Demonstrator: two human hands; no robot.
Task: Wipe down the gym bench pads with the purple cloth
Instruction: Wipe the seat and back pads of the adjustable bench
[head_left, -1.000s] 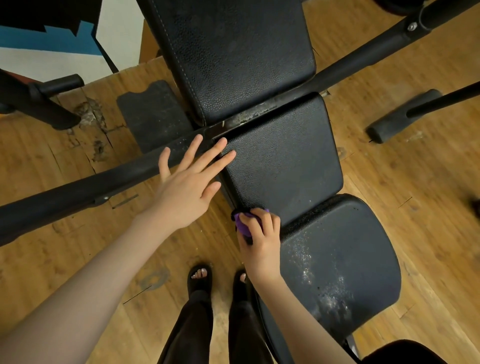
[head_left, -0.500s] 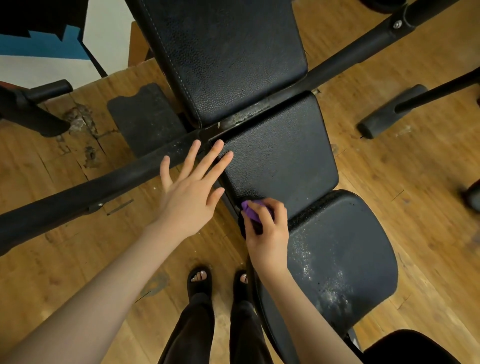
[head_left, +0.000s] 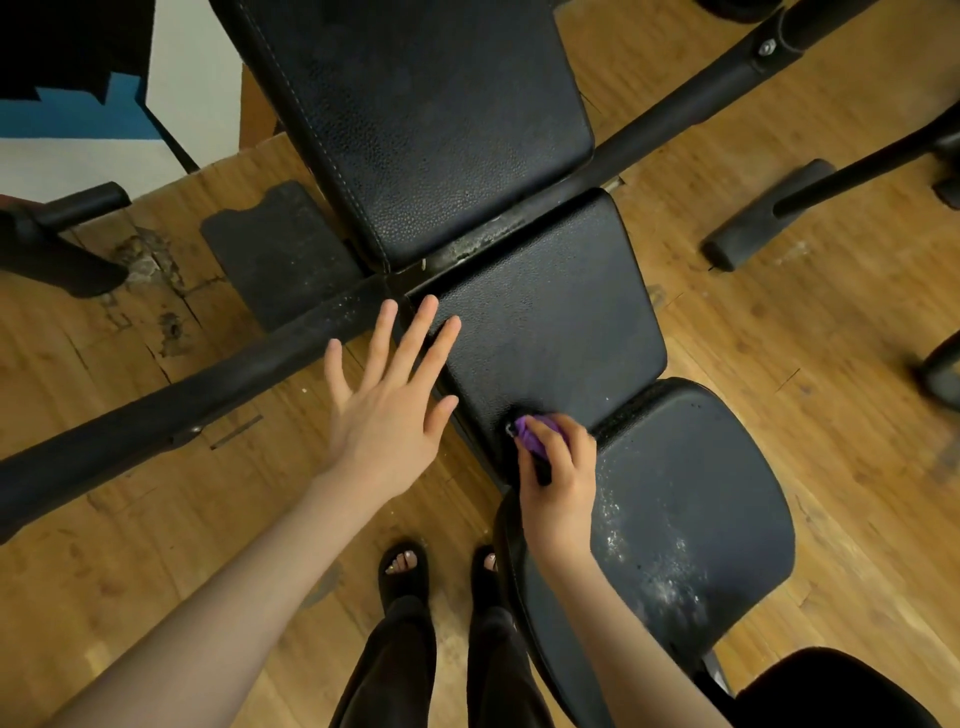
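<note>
Purple cloth (head_left: 537, 435) sits bunched up in your right hand, at the near edge of the middle pad (head_left: 540, 317) of the bench, close to where the seat pad (head_left: 696, 499) starts.

Going left to right: your left hand (head_left: 387, 402) is flat, with the fingers straight and spread apart. It holds nothing. The fingertips (head_left: 427, 306) lie over the left edge of the middle pad and the black bar (head_left: 171, 400) that crosses under the bench. You cannot tell if the hand touches them or only floats above. Your left arm comes up from the bottom left corner.

Your right hand (head_left: 558, 483) has its fingers curled tight round the cloth, so only a small bit of purple shows. The hand presses it down on the pad.

The big back pad (head_left: 426, 114) is cut off at the top. White specks spot the seat pad. Your feet in black sandals (head_left: 402, 569) stand on the wood floor (head_left: 130, 545); the bench hides part of one. No words or labels can be read anywhere.
</note>
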